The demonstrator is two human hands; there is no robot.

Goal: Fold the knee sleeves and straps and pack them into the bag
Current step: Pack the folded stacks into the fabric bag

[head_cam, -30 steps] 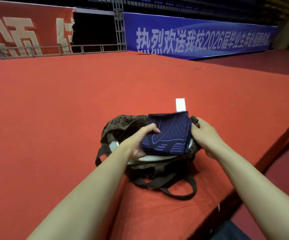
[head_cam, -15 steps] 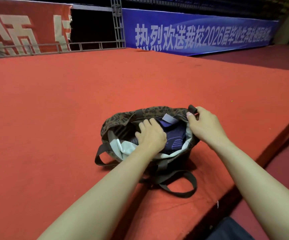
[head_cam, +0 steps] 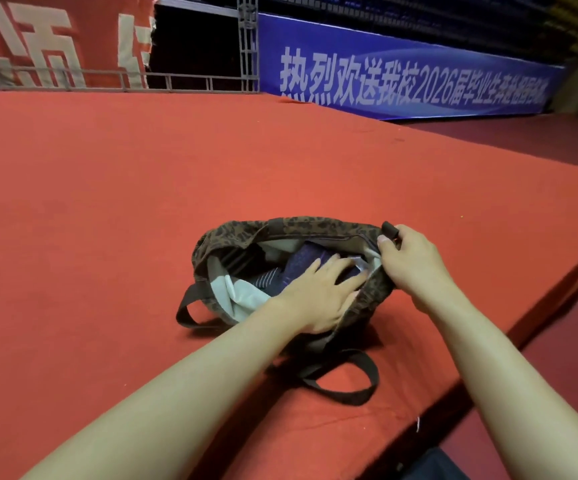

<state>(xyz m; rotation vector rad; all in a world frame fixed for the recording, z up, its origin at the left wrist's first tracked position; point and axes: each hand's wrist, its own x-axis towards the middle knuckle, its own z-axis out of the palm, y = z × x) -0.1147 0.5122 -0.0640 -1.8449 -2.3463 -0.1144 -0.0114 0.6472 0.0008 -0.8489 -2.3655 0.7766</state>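
Nearly packed: folded knee sleeve (head_cam: pixel 303 263) down inside bag (head_cam: pixel 291 227) on red stage floor (head_cam: pixel 107 237). Left hand (head_cam: pixel 318 292) flat, pressing sleeve; right hand (head_cam: pixel 410 259) grip pinching bag rim. Straps not identifiable; nothing left outside.

A red carpet (head_cam: pixel 142 209) runs to red (head_cam: pixel 38 39) and blue (head_cam: pixel 401 81) banners.

Single head-worn wide-angle view. Looks forward and steeply down from close above the red carpeted platform (head_cam: pixel 142 202), both forearms entering from the bottom edge. Far background runs along the top of frame: blue printed banner (head_cam: pixel 401 74) upper right. No second view.
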